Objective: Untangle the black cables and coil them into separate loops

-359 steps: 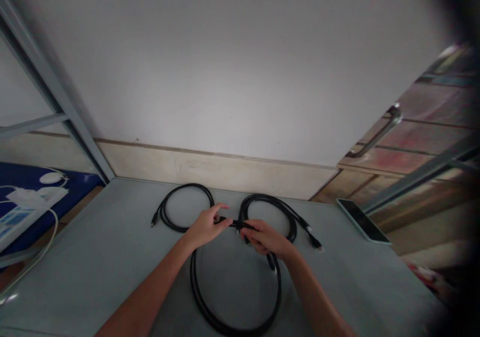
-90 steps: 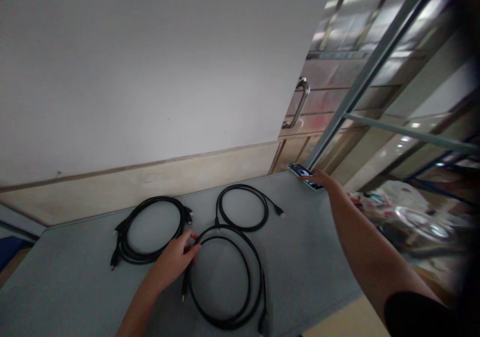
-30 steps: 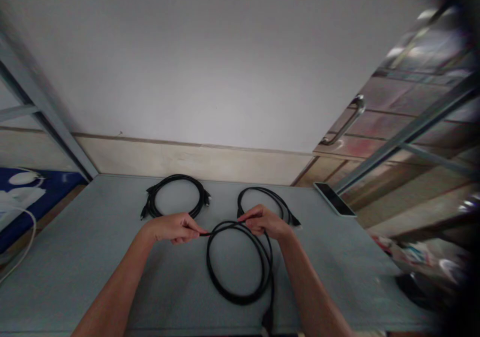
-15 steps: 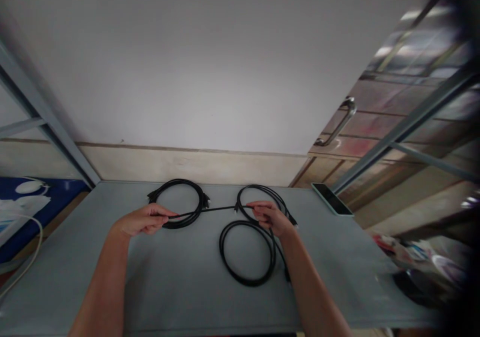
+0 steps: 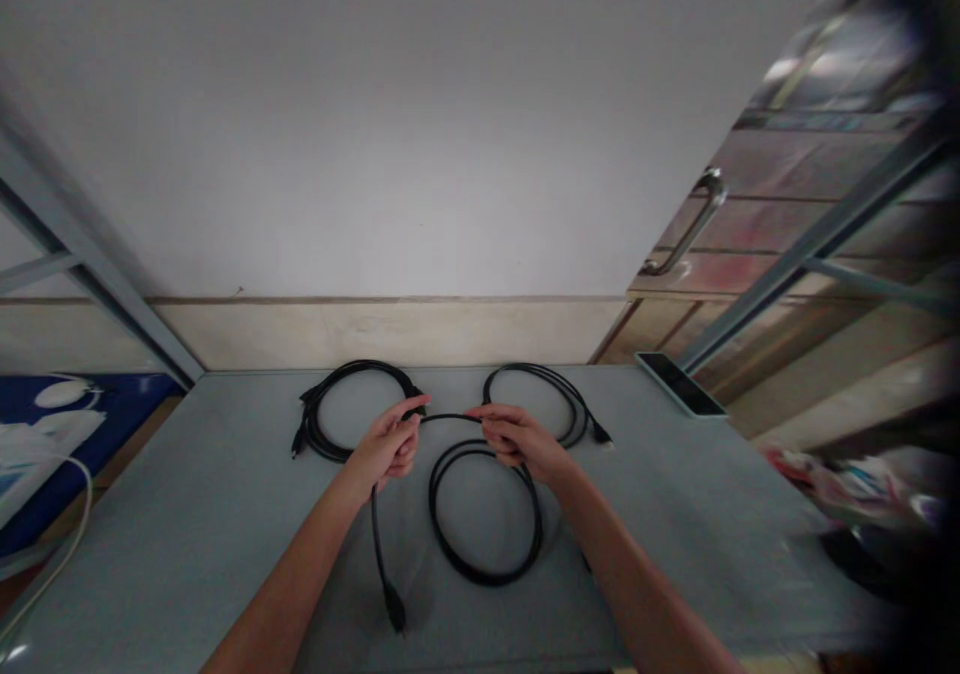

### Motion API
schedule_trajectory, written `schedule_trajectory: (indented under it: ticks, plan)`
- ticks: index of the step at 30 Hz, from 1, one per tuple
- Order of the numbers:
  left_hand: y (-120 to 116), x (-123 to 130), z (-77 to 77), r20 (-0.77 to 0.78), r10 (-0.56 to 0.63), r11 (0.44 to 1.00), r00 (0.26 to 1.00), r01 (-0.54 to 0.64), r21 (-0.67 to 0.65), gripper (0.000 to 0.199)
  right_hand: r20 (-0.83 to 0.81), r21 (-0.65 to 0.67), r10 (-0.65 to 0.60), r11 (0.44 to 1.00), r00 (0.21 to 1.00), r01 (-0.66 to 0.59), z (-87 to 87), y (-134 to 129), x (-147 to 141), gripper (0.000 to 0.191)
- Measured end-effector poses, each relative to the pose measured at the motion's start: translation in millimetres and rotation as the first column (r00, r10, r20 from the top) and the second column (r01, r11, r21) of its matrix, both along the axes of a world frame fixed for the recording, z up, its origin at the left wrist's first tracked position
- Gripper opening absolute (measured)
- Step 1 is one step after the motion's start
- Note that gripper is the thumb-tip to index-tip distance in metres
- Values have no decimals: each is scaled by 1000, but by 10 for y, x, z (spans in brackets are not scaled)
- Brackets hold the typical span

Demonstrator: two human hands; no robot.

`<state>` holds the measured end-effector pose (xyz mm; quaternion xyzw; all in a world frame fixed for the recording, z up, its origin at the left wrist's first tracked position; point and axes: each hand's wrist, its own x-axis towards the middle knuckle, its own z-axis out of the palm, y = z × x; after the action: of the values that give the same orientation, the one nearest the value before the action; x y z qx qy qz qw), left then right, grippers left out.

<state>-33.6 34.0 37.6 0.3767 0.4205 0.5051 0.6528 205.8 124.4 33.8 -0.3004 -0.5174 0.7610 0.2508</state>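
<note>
Left hand (image 5: pixel 388 444) and right hand (image 5: pixel 520 439) pinch a black cable (image 5: pixel 450 417), each grip closed, above the tabletop (image 5: pixel 217 474), apparently mid-coil; another turn would call for guiding the loose plug (image 5: pixel 394 609) around the loop (image 5: pixel 486 581).

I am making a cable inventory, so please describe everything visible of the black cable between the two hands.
The cable is black and plastic-looking. The left hand and right hand each pinch it, with a short, slightly bowed stretch between them. From the left hand, one end runs toward the viewer to a black plug. Below the right hand, it seems to form a loose round coil on the table. Its other end is unclear.
</note>
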Motion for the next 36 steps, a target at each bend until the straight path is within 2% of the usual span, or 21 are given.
schedule_trajectory:
  ticks: [3,6,10,13,17,22,30,33,36]
  plan:
    - [26,78,-141,-205,-31,999,978,33,9,63,-26,0,102,995,994,-102,-24,-140,-121,38]
    - [39,80,-211,-403,-42,997,914,66,46,61,-70,-11,156,987,985,-158,-27,-240,-198,36]
    - [40,-48,-142,-451,-25,998,892,49,42,58,-116,-82,227,968,967,-237,26,-240,-185,38]
    - [22,-265,-26,-412,52,998,910,-34,50,53,-159,-138,281,943,946,-303,70,-178,-94,43]
    - [-10,-606,111,-273,301,954,914,-289,85,46,-192,-183,287,929,939,-322,88,-69,81,48]
    - [-51,-861,173,-209,301,953,930,-303,26,42,-167,-238,282,919,945,-316,81,40,196,48]
    - [-207,-1344,181,-106,417,906,903,-422,-22,32,-172,-266,250,919,953,-289,135,125,378,47]
    - [-174,-1349,154,-4,412,909,911,-412,-55,26,-192,-256,192,937,962,-238,149,146,401,46]
    - [-87,-1200,121,117,361,932,925,-354,-80,21,-214,-266,111,949,970,-168,152,130,340,46]
